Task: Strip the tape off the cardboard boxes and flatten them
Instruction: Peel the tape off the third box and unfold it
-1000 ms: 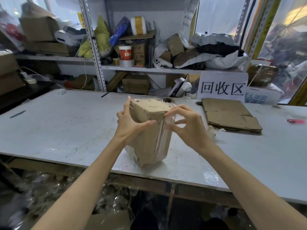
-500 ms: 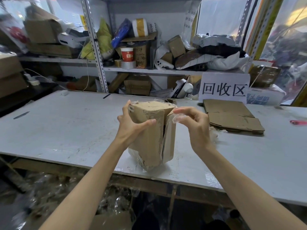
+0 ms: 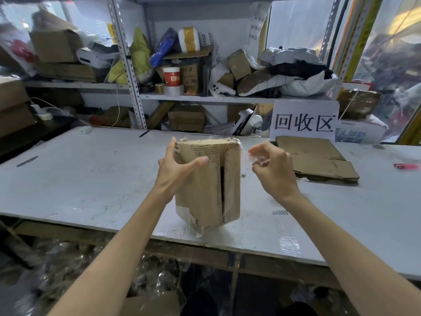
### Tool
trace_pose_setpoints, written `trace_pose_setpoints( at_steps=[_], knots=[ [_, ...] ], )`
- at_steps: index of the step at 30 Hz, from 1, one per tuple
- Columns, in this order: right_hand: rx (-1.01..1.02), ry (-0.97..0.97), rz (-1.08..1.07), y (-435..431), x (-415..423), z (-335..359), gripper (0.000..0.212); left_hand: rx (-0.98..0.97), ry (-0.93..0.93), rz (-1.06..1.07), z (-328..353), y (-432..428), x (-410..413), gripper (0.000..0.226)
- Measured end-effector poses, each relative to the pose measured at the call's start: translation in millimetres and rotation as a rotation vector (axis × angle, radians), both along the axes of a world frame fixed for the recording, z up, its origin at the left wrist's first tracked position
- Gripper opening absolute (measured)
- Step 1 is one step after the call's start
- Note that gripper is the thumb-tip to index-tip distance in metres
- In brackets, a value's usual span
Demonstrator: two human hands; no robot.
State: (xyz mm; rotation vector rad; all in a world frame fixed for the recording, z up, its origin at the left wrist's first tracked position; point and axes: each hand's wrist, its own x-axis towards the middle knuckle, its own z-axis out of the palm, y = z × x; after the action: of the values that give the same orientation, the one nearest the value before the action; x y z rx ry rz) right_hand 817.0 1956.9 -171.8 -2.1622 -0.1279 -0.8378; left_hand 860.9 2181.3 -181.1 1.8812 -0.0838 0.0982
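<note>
The cardboard box (image 3: 208, 181) stands on end near the front edge of the white worktop (image 3: 91, 174), tilted a little, its seam split open down the front into a dark slit. The left hand (image 3: 176, 169) clamps the box's upper left corner, thumb pressed across the front face and fingers wrapped behind. The right hand (image 3: 271, 167) is off the box, just to its right, fingertips pinched on a strip of clear tape (image 3: 252, 157) that runs back toward the box's top right edge. More clear film clings to the box's bottom corner. Behind the right hand a pile of flattened cardboard (image 3: 316, 158) lies on the worktop, in front of a white sign (image 3: 304, 120) with three characters. A pink lighter (image 3: 406, 166) lies far right.
</note>
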Motion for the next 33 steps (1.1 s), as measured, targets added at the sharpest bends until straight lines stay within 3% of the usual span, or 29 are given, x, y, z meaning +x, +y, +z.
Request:
trace_pose_setpoints(
  at_steps=[2, 7, 11, 14, 17, 21, 24, 26, 30, 33],
  knots=[
    [0.028, 0.004, 0.034, -0.5, 0.6, 1.6, 0.031, 0.037, -0.004, -0.007, 2.7, -0.9, 1.0, 0.138],
    [0.435, 0.246, 0.194, 11.6, 5.0, -2.7, 0.015, 0.060, -0.024, -0.007, -3.4, -14.5, -4.6, 0.149],
    [0.491, 0.312, 0.348, 15.0, 4.4, 0.1, 0.018, 0.038, -0.092, 0.103, -7.3, -23.2, -7.9, 0.154],
    [0.597, 0.360, 0.459, 9.1, 3.1, 5.2, 0.033, 0.073, -0.339, 0.156, -10.1, -23.7, -11.3, 0.123],
    [0.699, 0.413, 0.495, 10.9, 5.7, 8.2, 0.034, 0.130, -0.508, 0.170, -6.9, -32.0, -16.8, 0.085],
    [0.653, 0.429, 0.557, 16.5, 3.8, 10.1, 0.013, 0.090, -0.459, 0.213, -1.2, -33.6, -13.3, 0.051],
    [0.455, 0.370, 0.455, 16.7, 2.1, 8.1, 0.027, 0.092, -0.450, 0.165, 0.9, -29.7, -11.1, 0.047],
    [0.415, 0.297, 0.332, 17.3, 5.1, 7.2, 0.023, 0.076, -0.416, 0.156, 3.9, -24.7, -11.2, 0.041],
    [0.778, 0.370, 0.153, -2.7, 12.1, -0.8, 0.022, -0.142, -0.316, 0.334, 11.1, 3.4, -4.0, 0.021],
    [0.730, 0.387, 0.105, -5.0, 14.6, -8.9, 0.023, -0.120, -0.254, 0.286, 15.4, 5.7, 1.7, 0.025]
  ],
)
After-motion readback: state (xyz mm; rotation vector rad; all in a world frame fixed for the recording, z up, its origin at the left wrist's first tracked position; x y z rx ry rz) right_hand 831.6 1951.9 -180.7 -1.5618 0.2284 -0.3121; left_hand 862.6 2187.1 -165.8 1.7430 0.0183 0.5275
